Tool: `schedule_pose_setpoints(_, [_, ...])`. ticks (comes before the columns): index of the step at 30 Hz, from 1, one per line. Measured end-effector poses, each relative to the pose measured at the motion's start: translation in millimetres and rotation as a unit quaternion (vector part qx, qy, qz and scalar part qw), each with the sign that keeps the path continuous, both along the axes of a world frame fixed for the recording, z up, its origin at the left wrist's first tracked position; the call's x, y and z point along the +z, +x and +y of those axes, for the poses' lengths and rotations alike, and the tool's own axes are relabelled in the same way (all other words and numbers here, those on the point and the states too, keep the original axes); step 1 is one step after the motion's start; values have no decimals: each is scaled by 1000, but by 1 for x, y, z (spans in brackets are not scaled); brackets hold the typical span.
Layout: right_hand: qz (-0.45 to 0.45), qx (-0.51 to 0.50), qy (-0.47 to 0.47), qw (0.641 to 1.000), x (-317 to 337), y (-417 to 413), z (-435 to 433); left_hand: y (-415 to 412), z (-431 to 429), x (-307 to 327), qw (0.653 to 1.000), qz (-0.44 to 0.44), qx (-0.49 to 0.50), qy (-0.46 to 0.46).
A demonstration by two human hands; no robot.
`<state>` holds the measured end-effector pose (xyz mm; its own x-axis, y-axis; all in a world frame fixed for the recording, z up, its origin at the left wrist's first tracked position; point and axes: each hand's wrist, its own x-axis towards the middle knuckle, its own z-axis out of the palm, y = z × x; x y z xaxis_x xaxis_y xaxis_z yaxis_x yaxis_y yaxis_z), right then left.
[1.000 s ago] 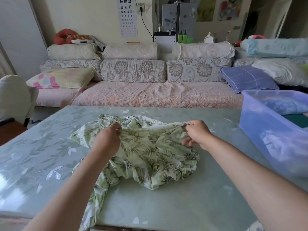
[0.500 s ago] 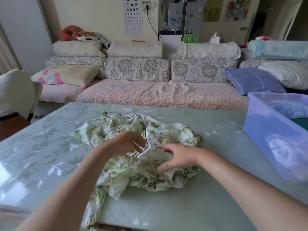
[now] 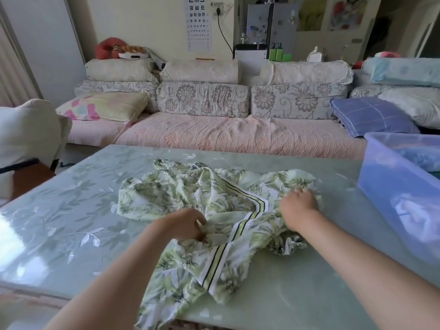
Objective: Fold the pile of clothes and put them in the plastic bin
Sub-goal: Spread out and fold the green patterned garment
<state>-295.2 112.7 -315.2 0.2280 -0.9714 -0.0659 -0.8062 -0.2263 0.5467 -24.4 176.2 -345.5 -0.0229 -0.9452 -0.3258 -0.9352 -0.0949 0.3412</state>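
At the near edge of the worktop [image 3: 71,210], the tail of a crumpled green leaf-print garment [image 3: 166,194] spills over the lip and hangs down. Just beyond, the left hand [image 3: 183,226] grasps a bunch of the cloth with curled fingers beside the striped band [image 3: 238,229]. The right hand [image 3: 297,208] lies farther right, its fingers bent down and gripping the fabric near the garment's right edge. The rest of the garment lies spread mid-worktop, with bare leaf-patterned surface open to its left and toward the near right corner. The translucent blue plastic bin [image 3: 392,198] stands at the right edge, apart from the garment, with blue cloth [image 3: 419,158] inside. A sofa [image 3: 238,134] runs behind the far edge.
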Motion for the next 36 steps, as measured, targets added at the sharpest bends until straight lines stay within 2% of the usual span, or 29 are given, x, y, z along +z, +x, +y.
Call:
schedule_pose_setpoints(1, [-27,40,-11,999,-1,5,4,-6,-2,0,1000,-3,1,-6])
schedule_pose_setpoints(3, [-189,144,-1,971,1,17,13,-17,-5,1,1000,-17,-17,-2])
schedule_pose_setpoints(5, [-366,179,137,903,6,34,30,-31,-6,4,999,-20,-44,24])
schedule_pose_setpoints(6, [-380,179,197,886,6,42,38,-39,-6,7,998,-15,-60,35])
schedule_pose_setpoints(7, [-354,176,229,890,5,49,48,-45,-5,11,996,-3,-78,38])
schedule_pose_setpoints(9, [-284,179,222,915,-2,51,54,-53,-3,22,993,67,-95,37])
schedule_pose_setpoints(11, [-270,160,216,925,-3,44,47,-49,2,32,977,184,-95,59])
schedule_pose_setpoints(12, [-272,145,213,927,-2,38,42,-43,3,34,973,201,-97,57])
schedule_pose_setpoints(13, [-259,127,200,936,1,32,38,-34,3,35,979,169,-104,41])
schedule_pose_setpoints(15, [-205,125,104,965,11,17,26,-11,2,29,995,0,-96,23])
schedule_pose_setpoints(17, [-132,109,-1,985,17,4,12,8,4,20,984,-150,-64,66])
schedule_pose_setpoints(18, [-102,79,-29,991,17,-2,6,12,5,15,978,-185,-57,80])
schedule_pose_setpoints(21, [-44,13,-30,998,9,-5,1,13,-1,5,982,-183,-43,34])
schedule_pose_setpoints(23, [-122,73,19,990,2,2,7,12,-5,3,986,-162,-33,1])
schedule_pose_setpoints(25, [-252,129,127,951,1,15,19,9,-8,2,987,-151,-53,18])
schedule_pose_setpoints(27, [-307,154,209,916,0,29,30,0,-4,15,990,-119,-78,10])
schedule_pose_setpoints(28, [-310,160,223,910,-3,34,33,-7,-1,26,994,-79,-81,-8])
schedule_pose_setpoints(30, [-301,156,204,919,-10,40,33,-21,7,50,995,17,-82,-62])
schedule_pose_setpoints(32, [-354,154,180,905,-16,43,28,-33,15,68,981,113,-83,-132])
schedule_pose_setpoints(33, [-408,147,193,880,-14,43,28,-38,19,74,971,166,-81,-153])
schedule_pose_setpoints(34, [-477,138,218,840,-11,42,27,-43,23,77,958,223,-80,-160])
schedule_pose_setpoints(36, [-583,97,238,771,-3,39,27,-53,28,79,930,330,-79,-139])
